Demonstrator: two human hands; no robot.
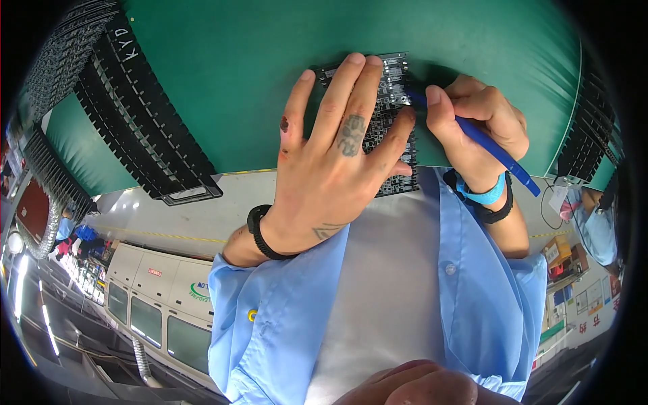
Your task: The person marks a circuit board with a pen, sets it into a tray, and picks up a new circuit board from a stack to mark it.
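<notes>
My left hand (331, 155) lies spread over a dark printed circuit board panel (397, 77), pressing it near the table's close edge. Much of the panel is hidden under the fingers; small silvery parts show along its right side. A slim blue pen-shaped tool (496, 150) is pinched in my right hand (476, 121), just right of the panel. The tool's narrow end reaches the panel's right edge; whether it touches is unclear. Its wider end slants down toward my right wrist.
A green mat (229, 88) covers the table. Black slotted racks (135, 108) stand on the left, and another black rack (587, 128) is at the right edge. Behind me are a large white machine (162, 297) and a person in blue (597, 226) on the right.
</notes>
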